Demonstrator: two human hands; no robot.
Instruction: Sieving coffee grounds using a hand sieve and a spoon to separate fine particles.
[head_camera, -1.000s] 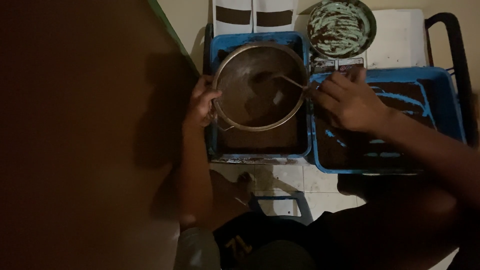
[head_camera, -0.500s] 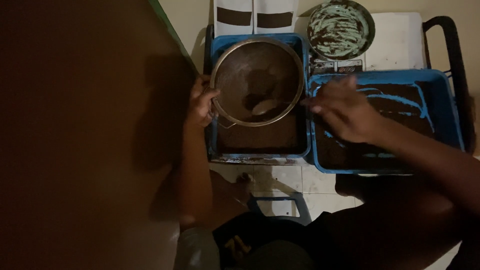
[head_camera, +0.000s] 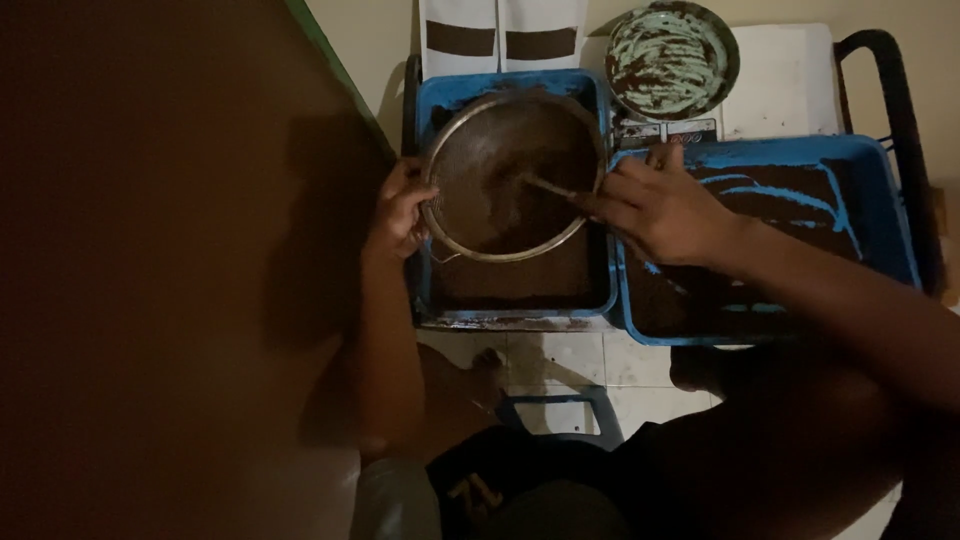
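Note:
My left hand grips the left rim of a round metal sieve that holds dark brown powder. The sieve sits above a blue tub with more brown powder in it. My right hand holds a thin stick or spoon whose tip reaches into the powder in the sieve. A second blue tub, smeared with brown powder, lies under my right wrist and forearm.
A green bowl streaked with brown stands at the back on a white block. A black tube frame runs along the right. A dark brown wall fills the left. Tiled floor and my knees lie below.
The sieve has shifted slightly down and right over the tub. My right hand moved left, and the stick now points into the middle of the sieve.

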